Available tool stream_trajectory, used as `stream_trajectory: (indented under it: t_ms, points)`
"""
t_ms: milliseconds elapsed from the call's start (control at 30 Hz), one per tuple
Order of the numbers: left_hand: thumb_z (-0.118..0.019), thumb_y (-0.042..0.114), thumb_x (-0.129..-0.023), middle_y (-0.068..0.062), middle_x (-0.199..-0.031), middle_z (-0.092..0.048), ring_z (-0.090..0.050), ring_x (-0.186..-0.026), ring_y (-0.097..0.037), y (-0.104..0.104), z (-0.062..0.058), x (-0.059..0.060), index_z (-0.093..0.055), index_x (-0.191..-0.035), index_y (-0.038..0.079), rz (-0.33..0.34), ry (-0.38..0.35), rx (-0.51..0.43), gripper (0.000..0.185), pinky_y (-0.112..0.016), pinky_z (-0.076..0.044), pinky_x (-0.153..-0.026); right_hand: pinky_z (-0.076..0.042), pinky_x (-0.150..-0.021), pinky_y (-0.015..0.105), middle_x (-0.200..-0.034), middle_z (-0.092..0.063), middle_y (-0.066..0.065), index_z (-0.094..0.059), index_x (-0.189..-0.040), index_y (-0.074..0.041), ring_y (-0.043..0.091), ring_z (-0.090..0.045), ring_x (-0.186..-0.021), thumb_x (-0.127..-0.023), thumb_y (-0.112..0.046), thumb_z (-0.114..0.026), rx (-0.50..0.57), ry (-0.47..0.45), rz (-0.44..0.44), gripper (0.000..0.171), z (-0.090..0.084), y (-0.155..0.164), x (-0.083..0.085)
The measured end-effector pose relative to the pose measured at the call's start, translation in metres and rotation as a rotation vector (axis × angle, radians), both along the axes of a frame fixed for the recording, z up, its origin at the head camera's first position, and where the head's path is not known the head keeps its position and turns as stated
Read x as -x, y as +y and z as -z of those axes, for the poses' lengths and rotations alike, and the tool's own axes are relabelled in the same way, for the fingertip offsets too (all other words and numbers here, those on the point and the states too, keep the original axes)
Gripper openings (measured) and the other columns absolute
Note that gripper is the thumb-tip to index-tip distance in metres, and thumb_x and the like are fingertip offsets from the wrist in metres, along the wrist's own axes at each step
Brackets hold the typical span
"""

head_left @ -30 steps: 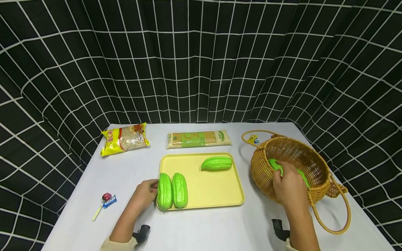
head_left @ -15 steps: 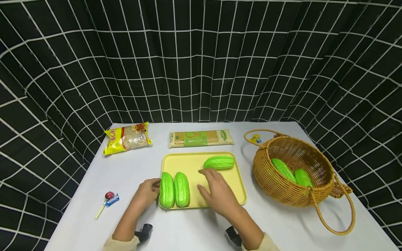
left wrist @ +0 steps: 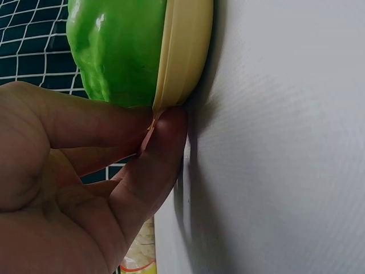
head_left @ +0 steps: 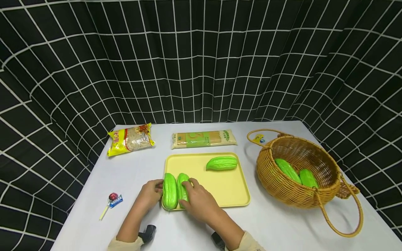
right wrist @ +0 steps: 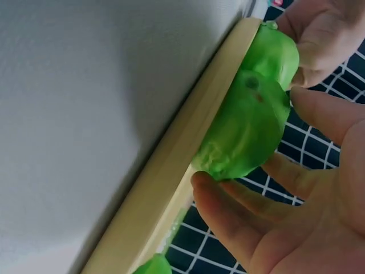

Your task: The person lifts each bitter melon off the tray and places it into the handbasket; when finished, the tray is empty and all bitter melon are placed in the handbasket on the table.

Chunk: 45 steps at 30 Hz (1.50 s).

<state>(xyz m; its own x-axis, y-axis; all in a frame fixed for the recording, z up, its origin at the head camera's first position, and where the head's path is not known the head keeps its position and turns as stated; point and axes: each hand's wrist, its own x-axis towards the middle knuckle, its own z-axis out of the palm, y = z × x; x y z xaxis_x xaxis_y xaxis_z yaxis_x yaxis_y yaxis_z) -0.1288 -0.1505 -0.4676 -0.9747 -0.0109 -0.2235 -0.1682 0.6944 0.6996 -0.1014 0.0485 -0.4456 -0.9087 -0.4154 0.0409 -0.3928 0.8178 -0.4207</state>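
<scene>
A yellow tray (head_left: 220, 184) lies mid-table with three green gourds on it. Two lie side by side at its left end, a third (head_left: 221, 163) at the back right. My left hand (head_left: 154, 191) pinches the tray's left rim (left wrist: 185, 57) beside the outer gourd (head_left: 170, 191). My right hand (head_left: 194, 197) grips the inner gourd (head_left: 181, 184); in the right wrist view its thumb and fingers curl round that gourd (right wrist: 245, 128). A wicker basket (head_left: 267, 174) at the right holds two more gourds (head_left: 287, 169).
A yellow snack bag (head_left: 130, 138) and a noodle packet (head_left: 203, 138) lie behind the tray. A lollipop (head_left: 111, 200) lies at the front left. The basket's loop handle (head_left: 345, 216) rests on the white table. A black grid curtain surrounds the table.
My right hand left the basket, crossed over the tray to the left and closed round the inner gourd. The left hand stayed at the tray's rim.
</scene>
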Motion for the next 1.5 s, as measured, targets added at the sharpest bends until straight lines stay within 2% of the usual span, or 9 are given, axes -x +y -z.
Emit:
stream_trajectory:
  t_ms: [133, 333, 600, 733, 900, 1100, 1200, 1300, 1500]
  points:
    - [-0.055, -0.006, -0.089, -0.017, -0.110, -0.066, -0.062, -0.086, -0.020, 0.002, 0.000, 0.000, -0.054, -0.131, -0.009, -0.011, -0.008, -0.004, 0.042, -0.031, -0.054, -0.068, -0.056, -0.082, 0.042, -0.136, -0.049, 0.020, -0.051, -0.133, -0.007, 0.032, -0.063, -0.108, -0.084, -0.036, -0.074, 0.015, -0.002, -0.001, 0.061, 0.000, 0.000, 0.000]
    - [-0.055, -0.004, -0.090, -0.016, -0.110, -0.065, -0.062, -0.087, -0.020, 0.003, -0.001, 0.000, -0.053, -0.131, -0.009, -0.021, -0.021, -0.010, 0.042, -0.030, -0.053, -0.067, -0.056, -0.085, 0.040, -0.136, -0.048, 0.023, -0.050, -0.133, -0.003, 0.033, -0.062, -0.109, -0.083, -0.028, -0.076, 0.003, 0.006, -0.016, 0.061, -0.001, -0.002, 0.001]
    - [-0.056, -0.003, -0.089, -0.014, -0.108, -0.067, -0.063, -0.090, -0.022, 0.006, 0.005, -0.004, -0.054, -0.131, -0.008, -0.037, -0.018, -0.008, 0.042, -0.035, -0.054, -0.073, -0.057, -0.075, 0.033, -0.133, -0.051, 0.022, -0.051, -0.132, -0.003, 0.028, -0.066, -0.096, -0.082, -0.025, -0.078, -0.040, 0.022, -0.038, 0.061, 0.001, 0.001, 0.002]
    - [-0.056, -0.003, -0.089, -0.014, -0.107, -0.066, -0.063, -0.090, -0.022, 0.007, 0.008, -0.006, -0.054, -0.131, -0.009, -0.036, -0.023, -0.014, 0.042, -0.035, -0.054, -0.072, -0.057, -0.077, 0.035, -0.136, -0.050, 0.020, -0.051, -0.134, -0.006, 0.028, -0.066, -0.099, -0.081, -0.024, -0.078, 0.008, -0.017, -0.024, 0.062, -0.001, 0.009, 0.002]
    - [-0.055, -0.004, -0.090, -0.015, -0.109, -0.065, -0.063, -0.092, -0.023, 0.002, 0.009, -0.008, -0.053, -0.131, -0.009, -0.025, -0.031, -0.017, 0.041, -0.034, -0.054, -0.071, -0.056, -0.077, 0.035, -0.136, -0.050, 0.016, -0.051, -0.134, -0.007, 0.025, -0.063, -0.100, -0.080, -0.020, -0.076, 0.102, 0.040, -0.005, 0.062, -0.017, 0.029, 0.002]
    - [-0.056, -0.003, -0.090, -0.016, -0.110, -0.067, -0.064, -0.092, -0.023, -0.001, 0.008, -0.009, -0.053, -0.131, -0.009, -0.020, -0.028, -0.009, 0.042, -0.035, -0.055, -0.072, -0.056, -0.073, 0.030, -0.141, -0.048, 0.016, -0.049, -0.135, -0.007, 0.023, -0.061, -0.097, -0.077, -0.016, -0.076, 0.238, 0.160, 0.140, 0.065, -0.047, 0.073, 0.003]
    - [-0.057, -0.002, -0.090, -0.016, -0.111, -0.067, -0.064, -0.091, -0.022, -0.001, 0.007, -0.007, -0.053, -0.132, -0.008, -0.029, -0.035, 0.004, 0.043, -0.035, -0.055, -0.072, -0.057, -0.083, 0.040, -0.144, -0.046, 0.018, -0.048, -0.137, -0.006, 0.032, -0.060, -0.108, -0.076, -0.013, -0.076, 0.287, 0.242, 0.233, 0.067, -0.062, 0.100, 0.005]
    - [-0.056, -0.002, -0.090, -0.015, -0.111, -0.067, -0.064, -0.091, -0.022, 0.000, 0.004, -0.006, -0.052, -0.133, -0.007, -0.032, -0.043, 0.011, 0.043, -0.036, -0.055, -0.074, -0.052, -0.091, 0.051, -0.146, -0.043, 0.021, -0.047, -0.138, -0.004, 0.038, -0.054, -0.119, -0.077, -0.010, -0.074, 0.336, 0.295, 0.330, 0.067, -0.074, 0.129, 0.007]
    - [-0.057, -0.003, -0.089, -0.016, -0.112, -0.067, -0.065, -0.093, -0.023, 0.001, -0.001, -0.002, -0.051, -0.133, -0.009, -0.004, -0.038, 0.018, 0.045, -0.038, -0.055, -0.076, -0.045, -0.089, 0.061, -0.153, -0.032, 0.020, -0.040, -0.146, -0.007, 0.045, -0.047, -0.122, -0.087, -0.007, -0.061, 0.348, 0.337, 0.565, 0.063, -0.086, 0.180, 0.002]
